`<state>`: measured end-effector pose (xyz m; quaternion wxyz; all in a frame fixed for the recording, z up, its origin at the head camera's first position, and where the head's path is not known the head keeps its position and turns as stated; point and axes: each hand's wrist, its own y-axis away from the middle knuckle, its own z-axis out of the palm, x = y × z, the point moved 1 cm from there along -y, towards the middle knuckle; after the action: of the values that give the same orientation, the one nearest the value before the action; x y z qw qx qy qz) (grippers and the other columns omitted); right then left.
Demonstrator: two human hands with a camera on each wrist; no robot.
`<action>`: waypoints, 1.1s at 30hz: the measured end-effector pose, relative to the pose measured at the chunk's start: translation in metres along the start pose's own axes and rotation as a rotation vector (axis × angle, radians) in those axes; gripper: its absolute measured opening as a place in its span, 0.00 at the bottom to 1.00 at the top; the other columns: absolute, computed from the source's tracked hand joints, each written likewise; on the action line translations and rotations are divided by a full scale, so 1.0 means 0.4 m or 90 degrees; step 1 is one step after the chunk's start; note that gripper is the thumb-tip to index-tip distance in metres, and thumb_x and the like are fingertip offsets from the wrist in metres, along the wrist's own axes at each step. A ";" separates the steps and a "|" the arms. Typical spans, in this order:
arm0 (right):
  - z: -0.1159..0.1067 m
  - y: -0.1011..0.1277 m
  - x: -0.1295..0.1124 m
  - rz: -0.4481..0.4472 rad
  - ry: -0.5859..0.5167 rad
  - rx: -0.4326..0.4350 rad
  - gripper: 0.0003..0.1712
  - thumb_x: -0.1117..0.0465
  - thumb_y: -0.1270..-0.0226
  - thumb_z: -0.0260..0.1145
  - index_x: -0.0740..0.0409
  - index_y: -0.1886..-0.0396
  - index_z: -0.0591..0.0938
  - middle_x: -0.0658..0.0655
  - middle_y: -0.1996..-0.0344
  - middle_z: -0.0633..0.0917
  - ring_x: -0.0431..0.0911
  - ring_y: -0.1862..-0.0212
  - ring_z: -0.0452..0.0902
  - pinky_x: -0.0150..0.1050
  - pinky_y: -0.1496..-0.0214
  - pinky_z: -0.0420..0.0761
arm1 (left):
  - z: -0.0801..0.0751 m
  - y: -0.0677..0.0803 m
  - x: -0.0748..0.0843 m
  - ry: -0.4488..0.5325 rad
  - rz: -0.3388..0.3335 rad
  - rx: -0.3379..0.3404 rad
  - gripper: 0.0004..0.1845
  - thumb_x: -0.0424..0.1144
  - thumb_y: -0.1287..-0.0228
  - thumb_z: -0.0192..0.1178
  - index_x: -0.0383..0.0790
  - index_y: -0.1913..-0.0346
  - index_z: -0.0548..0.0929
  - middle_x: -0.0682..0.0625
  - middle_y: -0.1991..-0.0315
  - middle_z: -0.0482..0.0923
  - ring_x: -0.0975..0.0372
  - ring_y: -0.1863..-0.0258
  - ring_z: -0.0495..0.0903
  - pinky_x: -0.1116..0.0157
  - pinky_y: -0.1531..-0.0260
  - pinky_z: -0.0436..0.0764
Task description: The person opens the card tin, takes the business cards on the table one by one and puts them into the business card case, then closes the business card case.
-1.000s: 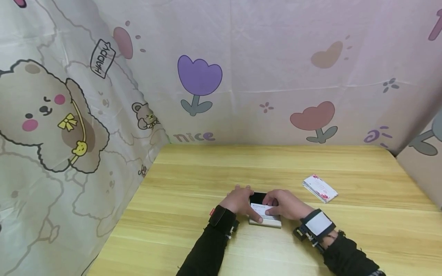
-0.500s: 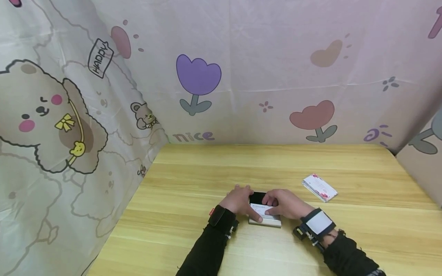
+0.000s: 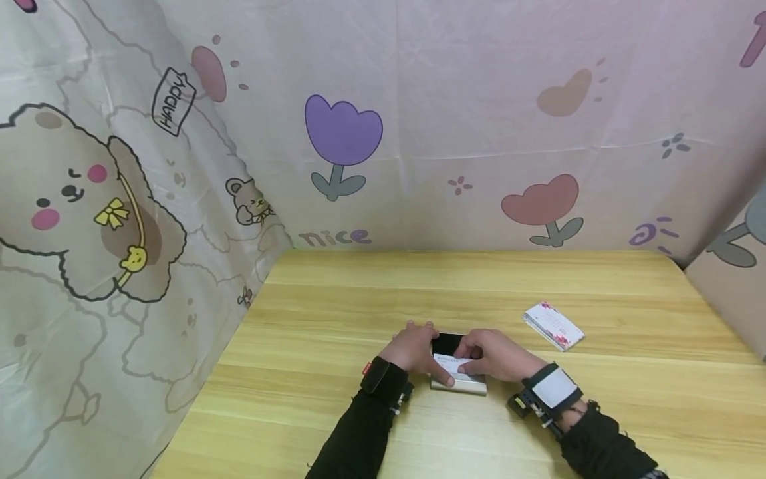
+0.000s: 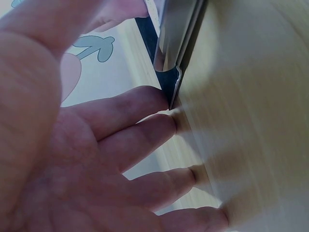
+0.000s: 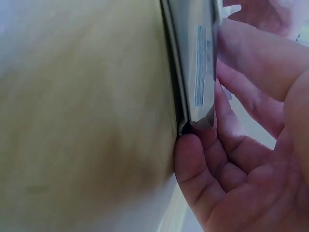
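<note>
We have a flat metal case (image 3: pixel 459 382) lying on the table (image 3: pixel 335 313) between our two hands, its dark inside (image 3: pixel 445 343) showing at the far end and a white card (image 3: pixel 456 365) lying on top of it. Our left hand (image 3: pixel 411 347) sits at the case's left side: the thumb (image 3: pixel 441 376) lies across the card's near left corner, and the other fingers (image 4: pixel 140 140) are spread and nearly straight, their tips on the table against the case's far corner. Our right hand (image 3: pixel 493 354) covers the right side. Its fingers (image 5: pixel 241 72) are curled together around the case's edge, with the tips down on the card; in the right wrist view the shiny edge of the case (image 5: pixel 195 63) rests against them. Well apart from the right hand's fingers, farther off to the right, a small stack of cards (image 3: pixel 553 326) lies on the table. Beyond all the fingertips hangs a curtain (image 3: pixel 419 120) printed with tulips and bears.
</note>
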<state>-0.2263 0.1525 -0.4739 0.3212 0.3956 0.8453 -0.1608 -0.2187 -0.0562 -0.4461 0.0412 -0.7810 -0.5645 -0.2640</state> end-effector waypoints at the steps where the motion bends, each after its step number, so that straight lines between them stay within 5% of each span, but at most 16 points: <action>1: 0.001 0.000 0.000 0.001 0.001 0.001 0.05 0.57 0.33 0.75 0.48 0.59 0.89 0.42 0.64 0.84 0.37 0.63 0.75 0.35 0.60 0.77 | 0.000 0.000 0.000 -0.002 0.001 0.000 0.52 0.56 0.61 0.87 0.41 0.31 0.79 0.48 0.28 0.73 0.49 0.31 0.70 0.48 0.38 0.75; 10: 0.011 0.002 -0.003 0.010 -0.025 0.014 0.04 0.56 0.30 0.72 0.50 0.60 0.87 0.42 0.70 0.83 0.37 0.67 0.75 0.35 0.65 0.76 | 0.001 0.000 -0.003 0.003 -0.003 -0.011 0.52 0.56 0.60 0.86 0.41 0.29 0.77 0.47 0.23 0.67 0.46 0.24 0.62 0.44 0.33 0.70; 17: -0.006 0.007 0.007 0.016 -0.010 0.028 0.06 0.56 0.26 0.68 0.51 0.57 0.88 0.44 0.64 0.86 0.38 0.62 0.77 0.36 0.59 0.79 | 0.003 0.002 -0.003 0.012 -0.012 -0.010 0.53 0.57 0.60 0.86 0.41 0.29 0.77 0.46 0.23 0.66 0.46 0.24 0.63 0.44 0.33 0.71; 22: -0.031 0.016 0.027 0.055 0.019 0.060 0.06 0.56 0.25 0.68 0.50 0.57 0.89 0.44 0.63 0.86 0.38 0.62 0.78 0.37 0.58 0.80 | 0.007 0.001 -0.003 0.008 -0.018 -0.003 0.53 0.58 0.61 0.86 0.43 0.29 0.78 0.47 0.23 0.67 0.48 0.29 0.68 0.47 0.38 0.76; 33: -0.086 0.040 0.050 0.141 0.066 0.144 0.07 0.59 0.26 0.67 0.57 0.55 0.88 0.49 0.65 0.87 0.43 0.63 0.79 0.42 0.60 0.80 | 0.005 0.004 -0.004 0.032 -0.019 -0.005 0.54 0.55 0.62 0.87 0.41 0.29 0.77 0.46 0.22 0.64 0.44 0.23 0.61 0.42 0.32 0.68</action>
<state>-0.2378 0.1920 -0.4622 0.2465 0.5274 0.7886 -0.1981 -0.2169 -0.0575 -0.4482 0.0481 -0.7657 -0.5740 -0.2862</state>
